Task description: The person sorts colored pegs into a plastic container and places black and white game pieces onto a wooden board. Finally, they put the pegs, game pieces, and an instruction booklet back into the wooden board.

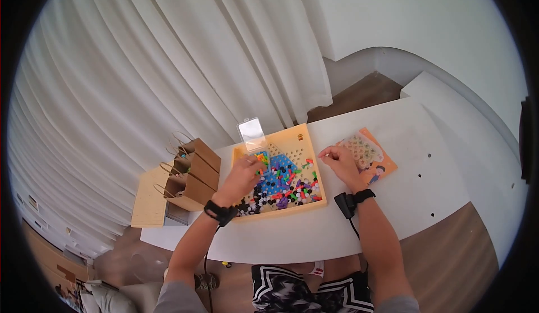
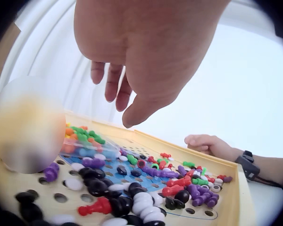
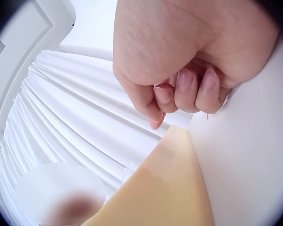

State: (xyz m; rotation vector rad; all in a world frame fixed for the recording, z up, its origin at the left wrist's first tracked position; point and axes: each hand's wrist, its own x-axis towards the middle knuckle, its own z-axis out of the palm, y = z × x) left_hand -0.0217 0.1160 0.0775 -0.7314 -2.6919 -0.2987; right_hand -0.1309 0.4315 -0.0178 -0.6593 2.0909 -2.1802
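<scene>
A shallow wooden tray (image 1: 321, 202) on the white table holds a heap of small pegs and beads, black, white, purple, red and green. My left hand (image 1: 242, 175) hovers over the clear plastic box (image 2: 109, 149) of bright pegs inside the tray, its lid (image 1: 252, 133) raised. In the left wrist view, that hand's fingers hang down relaxed above the pieces, with no piece showing in them. My right hand (image 1: 341, 162) is beside the tray's right side, near an orange booklet (image 1: 375, 158). Its fingers (image 3: 186, 92) curl toward the palm, and nothing shows between them.
Brown paper bags (image 1: 193, 178) with handles stand left of the tray, with a light wooden board (image 1: 147, 198) beyond them. White curtains (image 1: 196, 60) hang behind the table (image 1: 303, 237). A blue printed area (image 1: 275, 186) with holes shows on the tray's floor.
</scene>
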